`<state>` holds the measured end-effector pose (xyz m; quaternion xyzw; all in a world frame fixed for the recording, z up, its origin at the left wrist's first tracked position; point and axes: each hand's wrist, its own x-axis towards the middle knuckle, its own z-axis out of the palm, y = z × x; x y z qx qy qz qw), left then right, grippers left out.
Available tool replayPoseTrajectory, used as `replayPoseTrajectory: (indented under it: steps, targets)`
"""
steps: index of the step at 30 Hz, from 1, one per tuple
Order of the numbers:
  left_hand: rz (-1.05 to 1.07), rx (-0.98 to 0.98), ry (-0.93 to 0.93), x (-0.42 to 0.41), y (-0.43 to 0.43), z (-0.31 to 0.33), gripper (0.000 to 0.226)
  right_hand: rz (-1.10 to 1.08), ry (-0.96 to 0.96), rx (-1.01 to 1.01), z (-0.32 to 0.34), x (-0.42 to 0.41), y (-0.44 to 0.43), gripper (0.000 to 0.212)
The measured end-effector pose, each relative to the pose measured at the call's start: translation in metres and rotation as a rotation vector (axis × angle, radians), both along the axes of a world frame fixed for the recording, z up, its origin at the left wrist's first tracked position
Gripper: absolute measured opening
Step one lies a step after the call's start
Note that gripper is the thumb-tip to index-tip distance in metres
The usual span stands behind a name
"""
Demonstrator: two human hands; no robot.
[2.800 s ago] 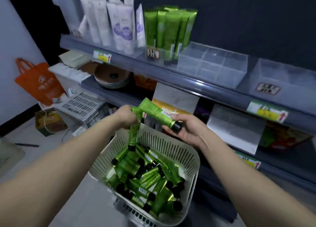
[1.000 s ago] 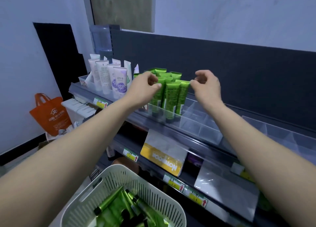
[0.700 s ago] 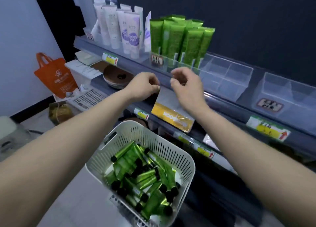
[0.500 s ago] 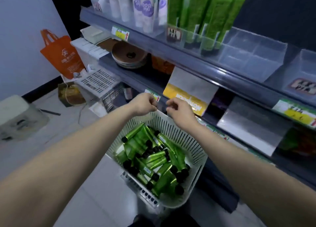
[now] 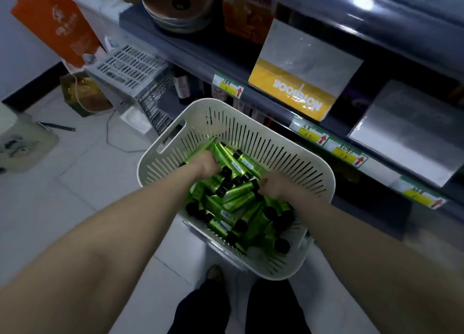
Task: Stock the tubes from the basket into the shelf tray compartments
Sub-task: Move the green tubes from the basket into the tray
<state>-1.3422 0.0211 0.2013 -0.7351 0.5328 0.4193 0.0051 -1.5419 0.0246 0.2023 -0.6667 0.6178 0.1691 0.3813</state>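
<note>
I see left hand (image 5: 204, 164) and right hand (image 5: 273, 186) buried among glossy green tubes (image 5: 236, 200) in the slotted basket (image 5: 251, 122); I cannot tell their grip. Shelf (image 5: 188, 57) lies beyond.

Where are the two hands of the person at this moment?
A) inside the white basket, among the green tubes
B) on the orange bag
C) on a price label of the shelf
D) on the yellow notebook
A: the left hand and the right hand are both down inside the basket, among the green tubes.

Place: a small shop.
Prices: labels (image 5: 228, 85) with red arrows on shelf edge (image 5: 190, 62).
Stock: basket (image 5: 251, 117) of identical green tubes (image 5: 236, 200).
</note>
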Motion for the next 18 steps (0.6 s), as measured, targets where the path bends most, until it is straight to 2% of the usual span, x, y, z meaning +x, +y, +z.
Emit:
replayPoseTrajectory:
  steps: [4,8,12,15,18]
  targets:
    - [0.166,0.035,0.026,-0.01,-0.014,-0.022,0.027,0.011,0.116,0.054,-0.02,-0.003,-0.005,0.017]
    - [0.32,0.075,0.035,-0.018,-0.025,-0.041,0.041,-0.003,0.142,0.038,-0.03,0.0,-0.014,0.017]
    - [0.397,0.114,0.085,-0.021,-0.032,-0.054,0.034,0.121,0.236,0.036,-0.034,0.008,-0.013,0.024]
    - [0.467,0.212,0.169,-0.021,-0.037,-0.053,0.027,0.145,0.265,-0.018,-0.04,0.012,-0.009,0.012]
    - [0.436,0.372,0.207,-0.013,-0.036,-0.048,0.011,0.095,0.267,-0.026,-0.039,0.015,-0.008,0.025]
